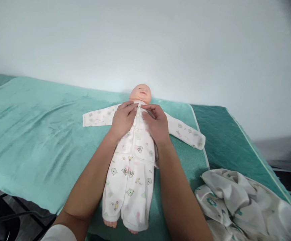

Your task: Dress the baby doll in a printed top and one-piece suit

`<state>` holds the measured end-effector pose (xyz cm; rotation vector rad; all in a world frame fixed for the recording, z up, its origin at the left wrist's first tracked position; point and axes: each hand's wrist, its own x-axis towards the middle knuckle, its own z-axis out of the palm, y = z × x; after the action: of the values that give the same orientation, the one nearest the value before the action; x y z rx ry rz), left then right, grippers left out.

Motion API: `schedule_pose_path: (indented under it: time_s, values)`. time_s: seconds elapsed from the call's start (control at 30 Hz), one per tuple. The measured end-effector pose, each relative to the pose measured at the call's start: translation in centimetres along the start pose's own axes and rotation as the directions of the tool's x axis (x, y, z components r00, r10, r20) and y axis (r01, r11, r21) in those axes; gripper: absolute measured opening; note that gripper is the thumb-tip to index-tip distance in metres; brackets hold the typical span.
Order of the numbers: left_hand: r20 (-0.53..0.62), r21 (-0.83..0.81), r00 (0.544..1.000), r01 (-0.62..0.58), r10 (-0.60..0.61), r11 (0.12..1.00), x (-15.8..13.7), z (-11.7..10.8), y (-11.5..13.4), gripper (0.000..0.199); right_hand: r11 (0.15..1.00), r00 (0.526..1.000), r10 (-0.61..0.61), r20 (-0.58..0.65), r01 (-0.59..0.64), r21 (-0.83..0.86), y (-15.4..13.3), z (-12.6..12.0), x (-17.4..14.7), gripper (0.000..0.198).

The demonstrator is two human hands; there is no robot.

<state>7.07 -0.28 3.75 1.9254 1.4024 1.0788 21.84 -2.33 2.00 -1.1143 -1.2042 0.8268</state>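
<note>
Fingers of the left hand [123,121] and right hand [158,125] bend over the shirt [139,142] at its neck; whether they pinch cannot be told. Mid-frame, the doll [140,93] lies face-up on a green blanket [42,124], presumably keeping the shirt's front reachable.

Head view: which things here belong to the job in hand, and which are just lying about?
In the job:
doll, lying face up
patterned shirt, both the left hand and right hand at its collar
patterned pants, on the doll
light green blanket, underneath

Lying about:
crumpled cloth, at right
</note>
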Motion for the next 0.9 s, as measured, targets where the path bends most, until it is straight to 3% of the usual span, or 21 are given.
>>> schedule_pose_path:
  time_s: [0.37,0.73,0.9]
  values:
    - [0.014,-0.022,1.0,-0.023,0.023,1.0,-0.12,0.01,-0.25,0.038,0.993,0.999,-0.001,-0.036,0.005,0.116,0.05,0.17,-0.04,0.006]
    - [0.075,0.039,0.994,-0.081,0.078,0.996,-0.26,-0.15,-0.11,0.04,0.999,0.997,0.017,-0.069,-0.013,0.048,-0.12,0.16,-0.12,0.007]
    - [0.016,-0.025,0.996,-0.084,0.085,0.996,-0.32,-0.02,-0.13,0.035,0.992,0.995,-0.021,-0.093,0.032,0.126,-0.06,0.29,-0.02,0.006]
